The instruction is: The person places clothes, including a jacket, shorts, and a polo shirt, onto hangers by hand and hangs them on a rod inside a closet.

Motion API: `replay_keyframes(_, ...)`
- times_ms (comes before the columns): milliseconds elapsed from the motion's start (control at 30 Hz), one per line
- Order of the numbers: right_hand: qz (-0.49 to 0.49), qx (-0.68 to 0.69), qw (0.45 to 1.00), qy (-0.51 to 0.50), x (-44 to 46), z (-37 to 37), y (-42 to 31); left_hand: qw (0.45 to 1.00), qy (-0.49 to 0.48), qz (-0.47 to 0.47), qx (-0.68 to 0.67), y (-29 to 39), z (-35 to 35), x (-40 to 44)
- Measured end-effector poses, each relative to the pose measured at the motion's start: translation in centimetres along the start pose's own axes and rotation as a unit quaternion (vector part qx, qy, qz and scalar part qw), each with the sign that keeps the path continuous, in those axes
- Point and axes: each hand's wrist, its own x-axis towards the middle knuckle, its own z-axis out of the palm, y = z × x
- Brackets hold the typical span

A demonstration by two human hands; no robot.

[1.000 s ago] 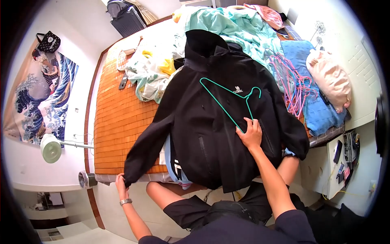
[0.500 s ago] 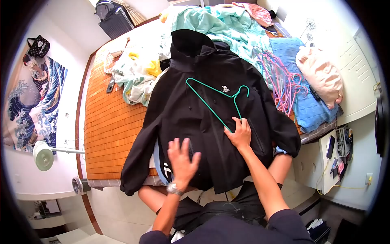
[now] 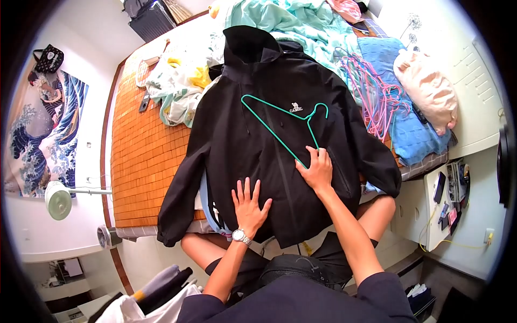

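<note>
A black hooded jacket (image 3: 258, 145) lies spread on the bed, front side up, with its hood toward the far end and a small white logo on the chest. My left hand (image 3: 250, 209) rests flat on the jacket's lower front, fingers spread, holding nothing. On the jacket's chest lies a green hanger (image 3: 274, 131), its hook pointing right. My right hand (image 3: 316, 169) grips the hanger's lower corner, above the jacket. Light blue and white clothing shows from under the jacket's lower left edge.
Pink and blue hangers (image 3: 371, 97) lie on a blue cloth (image 3: 425, 141) beside a pale pink pillow (image 3: 428, 91). Teal bedding (image 3: 301, 27) covers the far end. A green fan (image 3: 58, 200) stands left, and clothes (image 3: 156, 296) show at bottom left.
My left hand let go of the left sleeve cuff, moved right and came down flat on the jacket. My right hand keeps hold of the hanger. The camera view has shifted.
</note>
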Motion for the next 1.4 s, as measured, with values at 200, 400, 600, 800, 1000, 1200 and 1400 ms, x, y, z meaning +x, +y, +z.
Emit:
replay_keyframes(200,-0.014,0.007,1.000,-0.016,-3.2,-2.3,0.4,0.999,-0.013,0.027,0.026,-3.3,-1.0,-4.6)
replay_keyframes(400,-0.023,-0.001,1.000,-0.020,-6.1,-3.3,0.3,0.998,-0.048,0.040,0.032,-3.6,-0.2,-8.5)
replay_keyframes(600,-0.028,0.005,0.999,-0.016,-6.6,-3.5,0.3,1.000,-0.020,0.010,0.005,-1.5,-1.8,-7.8)
replay_keyframes(800,-0.019,0.080,0.996,-0.014,-2.3,-4.7,-0.6,0.994,0.097,0.034,-0.047,-0.4,-4.9,1.2)
replay_keyframes(1000,0.027,0.071,0.997,-0.020,1.4,-1.9,-1.3,0.996,0.086,0.013,-0.001,-1.7,-1.8,9.1)
replay_keyframes(1200,0.004,0.022,0.999,-0.028,0.3,0.2,0.1,0.999,0.043,0.010,-0.001,-3.5,1.3,9.2)
replay_keyframes(1400,-0.019,0.001,0.999,-0.030,0.4,0.5,0.3,0.998,0.064,0.008,-0.013,-3.5,1.5,9.3)
